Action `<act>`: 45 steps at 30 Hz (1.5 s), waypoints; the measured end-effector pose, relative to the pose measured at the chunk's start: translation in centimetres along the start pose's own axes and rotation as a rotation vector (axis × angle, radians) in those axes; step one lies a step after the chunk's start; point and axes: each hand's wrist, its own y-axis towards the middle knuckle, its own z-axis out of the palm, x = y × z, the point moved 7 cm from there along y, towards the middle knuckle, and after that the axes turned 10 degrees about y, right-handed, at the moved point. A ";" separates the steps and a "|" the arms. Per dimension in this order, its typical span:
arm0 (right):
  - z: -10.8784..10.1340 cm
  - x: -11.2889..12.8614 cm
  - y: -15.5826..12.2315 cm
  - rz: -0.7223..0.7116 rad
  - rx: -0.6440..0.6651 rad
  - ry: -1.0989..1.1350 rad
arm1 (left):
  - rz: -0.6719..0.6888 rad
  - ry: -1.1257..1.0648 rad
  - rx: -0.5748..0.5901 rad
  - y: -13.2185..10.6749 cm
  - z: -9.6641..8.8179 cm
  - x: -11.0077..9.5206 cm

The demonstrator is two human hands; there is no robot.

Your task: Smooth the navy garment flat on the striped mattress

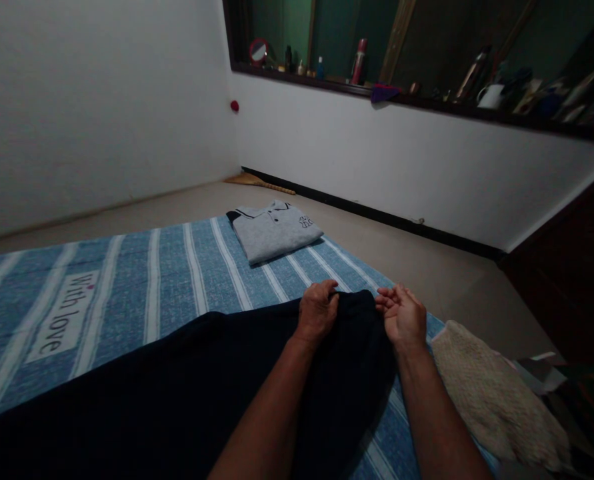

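A large dark navy garment [177, 393] lies spread over a blue and white striped sheet [141, 293] on the floor. My left hand [317, 312] is closed, pinching the far edge of the dark garment. My right hand [403, 315] is just to the right of it, palm turned up, with its curled fingertips at the same edge of the cloth. A folded grey polo shirt [274, 232] lies further away on the sheet.
A cream knitted cloth [491, 393] lies at my right by the sheet's edge. Behind runs a white wall with a dark ledge [427, 100] holding bottles, a cup and a small mirror. A broom [257, 180] lies in the corner. Dark furniture [571, 280] stands right.
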 end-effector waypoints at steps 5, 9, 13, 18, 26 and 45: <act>-0.5 -0.1 0.2 0.039 -0.033 0.119 | 0.001 0.177 0.018 0.1 -1.8 -1.0; 0.8 0.7 -0.6 -0.109 -0.009 -0.015 | 0.032 0.267 0.224 0.0 -1.2 -1.4; 2.8 2.3 -2.3 -0.369 0.108 -0.358 | 0.058 0.332 0.296 -0.6 -0.2 -1.6; 7.1 3.9 -7.0 -0.801 0.438 -0.735 | 0.041 0.438 0.297 -1.2 0.3 -1.4; 8.6 1.6 -8.5 -0.755 0.628 -0.890 | 0.049 0.485 0.329 -1.4 0.8 -1.1; 6.4 1.0 -5.8 -0.506 0.550 -0.799 | 0.092 0.386 0.572 -8.6 -0.6 -3.7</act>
